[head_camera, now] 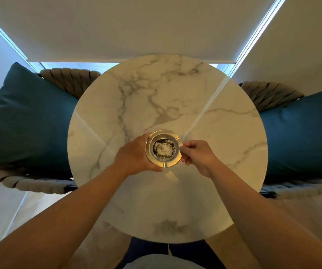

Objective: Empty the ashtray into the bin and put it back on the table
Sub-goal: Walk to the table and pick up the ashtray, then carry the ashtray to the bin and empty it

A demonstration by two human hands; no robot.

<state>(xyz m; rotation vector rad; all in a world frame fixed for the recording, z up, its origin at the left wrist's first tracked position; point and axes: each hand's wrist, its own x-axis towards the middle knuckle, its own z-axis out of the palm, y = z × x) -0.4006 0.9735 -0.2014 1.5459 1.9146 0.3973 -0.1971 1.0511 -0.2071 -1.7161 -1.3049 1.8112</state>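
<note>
Both hands, left hand cupping one side and right hand pinching the opposite rim, grip the full ashtray level near the tabletop centre, presumably so the ash stays in.

The ashtray sits between my hands, left hand and right hand, over the worktop. One cushioned chair stands to its left, another chair to its right.
</note>
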